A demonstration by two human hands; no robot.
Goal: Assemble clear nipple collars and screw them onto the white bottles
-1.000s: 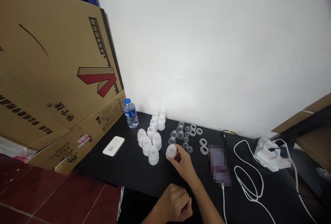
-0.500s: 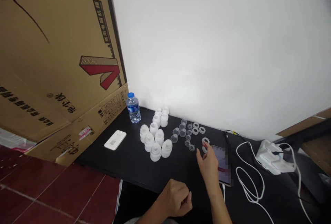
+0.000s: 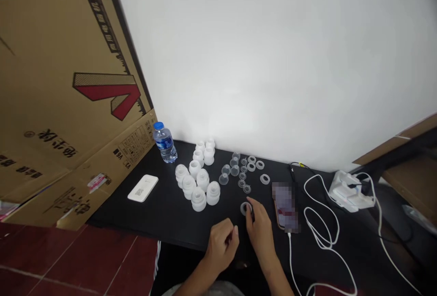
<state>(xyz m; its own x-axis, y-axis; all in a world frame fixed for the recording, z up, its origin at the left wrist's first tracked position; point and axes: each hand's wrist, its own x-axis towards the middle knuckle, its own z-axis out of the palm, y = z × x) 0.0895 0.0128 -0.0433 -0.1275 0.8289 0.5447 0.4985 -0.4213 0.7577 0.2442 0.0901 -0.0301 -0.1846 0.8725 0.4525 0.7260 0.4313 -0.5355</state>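
My right hand pinches a translucent ring between thumb and fingertips, just above the black table. Left of it, my left hand is closed in a fist near the table's front edge; what it may hold is hidden. Beyond the hands stand several white plastic jar-like pieces with round open necks. To their right are several translucent dome-shaped caps, then a row of small clear discs with stems. Several loose rings lie behind my right hand.
A phone with a white charging cable lies right of my right hand. A white power strip is farther right. On the left are a white flat device, a water bottle and a large cardboard box. A white wall stands behind.
My right hand has taken a ring from beside the phone and brought it left and nearer me. My left hand stays closed, slightly turned. The view has shifted to the right.
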